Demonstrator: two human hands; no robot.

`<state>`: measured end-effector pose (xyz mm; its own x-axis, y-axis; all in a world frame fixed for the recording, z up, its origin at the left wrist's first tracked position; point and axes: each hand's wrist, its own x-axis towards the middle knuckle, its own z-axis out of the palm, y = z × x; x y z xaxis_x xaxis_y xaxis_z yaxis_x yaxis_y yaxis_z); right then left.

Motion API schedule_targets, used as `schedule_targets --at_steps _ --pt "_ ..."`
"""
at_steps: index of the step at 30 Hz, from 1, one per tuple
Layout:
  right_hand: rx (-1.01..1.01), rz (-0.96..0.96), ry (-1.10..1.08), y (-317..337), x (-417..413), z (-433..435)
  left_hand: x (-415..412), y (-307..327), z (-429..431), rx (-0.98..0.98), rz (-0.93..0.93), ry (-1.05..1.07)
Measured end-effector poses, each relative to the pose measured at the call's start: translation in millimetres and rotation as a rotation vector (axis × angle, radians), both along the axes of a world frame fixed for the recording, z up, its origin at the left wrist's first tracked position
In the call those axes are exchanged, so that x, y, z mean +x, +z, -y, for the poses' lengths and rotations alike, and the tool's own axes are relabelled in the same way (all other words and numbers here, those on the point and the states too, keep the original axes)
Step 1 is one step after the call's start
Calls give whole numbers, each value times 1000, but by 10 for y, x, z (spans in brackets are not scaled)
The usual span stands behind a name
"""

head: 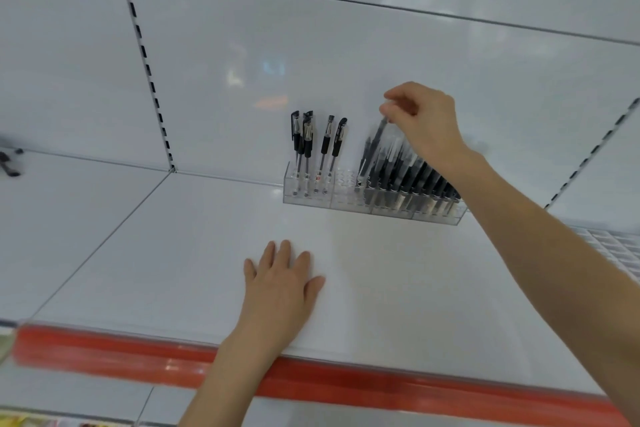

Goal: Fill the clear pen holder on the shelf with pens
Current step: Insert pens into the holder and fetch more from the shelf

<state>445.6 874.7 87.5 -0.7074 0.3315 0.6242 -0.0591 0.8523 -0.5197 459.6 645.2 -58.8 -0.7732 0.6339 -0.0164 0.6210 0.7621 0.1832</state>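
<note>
Right hand (424, 121) pinches one pen (372, 149); five pens (325, 146) stand upright in holder (311, 200)

**What the view leaves unclear**

The packed pens (408, 180) in the right half of the clear pen holder (341, 199) smear into one dark mass, so their number cannot be told. The right hand (420, 121) covers the top of the tilted pen (375, 139) that it pinches, and its forearm hides the holder's right end. A dark object (8, 161) is cut off by the left edge and is unreadable. The red shelf strip (104, 350) blurs toward the left. A white wire grid (616, 250) runs out of frame on the right.
</note>
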Motion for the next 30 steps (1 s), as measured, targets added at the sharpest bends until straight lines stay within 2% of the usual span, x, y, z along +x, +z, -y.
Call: schedule_targets --at_steps 18,30 --pt "-5 73 67 148 -111 -114 -3 -40 -2 37 -13 17" --pt "-24 -23 73 29 -127 -132 -7 -31 -13 28 -23 24"
